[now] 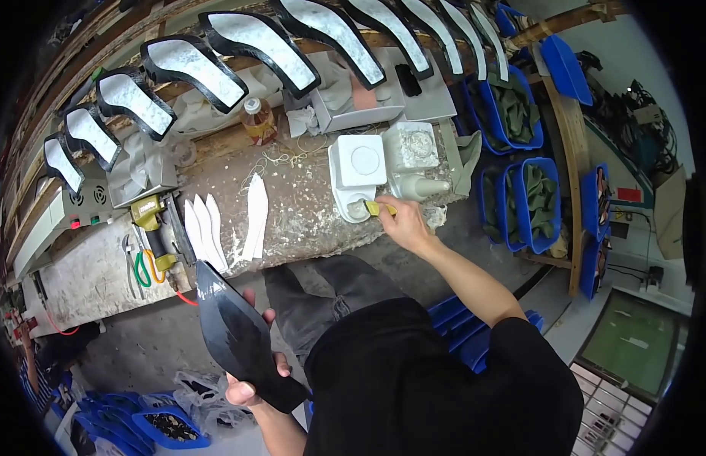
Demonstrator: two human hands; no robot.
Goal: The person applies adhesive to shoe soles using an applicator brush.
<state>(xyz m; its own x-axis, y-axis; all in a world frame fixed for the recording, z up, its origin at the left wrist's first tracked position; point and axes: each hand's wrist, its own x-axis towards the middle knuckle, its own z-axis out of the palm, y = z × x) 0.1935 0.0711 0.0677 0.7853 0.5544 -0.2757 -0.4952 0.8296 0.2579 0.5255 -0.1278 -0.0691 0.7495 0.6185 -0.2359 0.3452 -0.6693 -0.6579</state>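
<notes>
— Item held? Dark shoe sole (pixel 243 334), gripped in left hand (pixel 250 380), long axis pointing away toward the bench.
— Right hand (pixel 402 222)? Pinching a yellow brush (pixel 377 207) — tip at the white tub (pixel 357 176) just ahead of it.

black sole (pixel 243 334), yellow brush (pixel 379 208), blue bins (pixel 537 204)

Left hand (pixel 254 380) around black sole (pixel 239 338); right hand (pixel 402 222) with yellow brush (pixel 377 208).

Insoles (pixel 216 224) left of tub (pixel 358 178)
</notes>
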